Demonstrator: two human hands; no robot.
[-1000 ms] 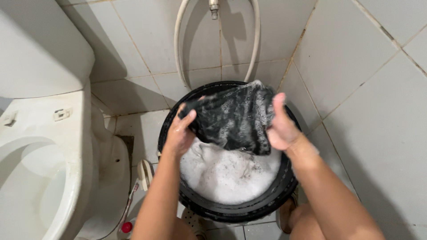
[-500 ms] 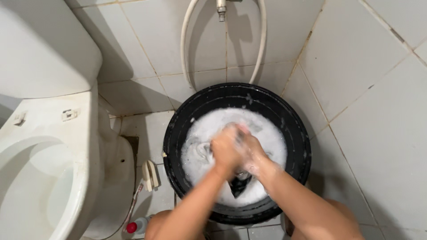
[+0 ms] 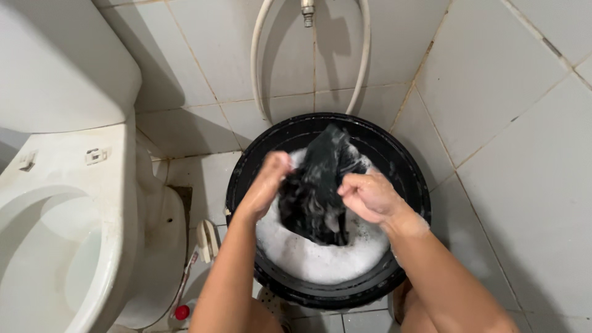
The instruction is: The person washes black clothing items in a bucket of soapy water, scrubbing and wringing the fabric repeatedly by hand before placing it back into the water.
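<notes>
A round black basin (image 3: 410, 179) full of white soapy foam stands on the tiled floor. Above the foam hangs a wet black garment (image 3: 317, 188), bunched and streaked with suds. My left hand (image 3: 268, 182) grips its left side. My right hand (image 3: 367, 194) is closed on its right side. The garment's lower end reaches down to the foam.
A white toilet (image 3: 74, 203) fills the left side, its seat up. A white hose (image 3: 259, 68) loops down the tiled wall behind the basin from a metal fitting (image 3: 306, 12). A small bottle with a red cap (image 3: 180, 311) and a white brush lie by the toilet base.
Half a second ago both hands were pressed together down in the foam with the garment. They have lifted it out and drawn apart, with the cloth hanging between them.
</notes>
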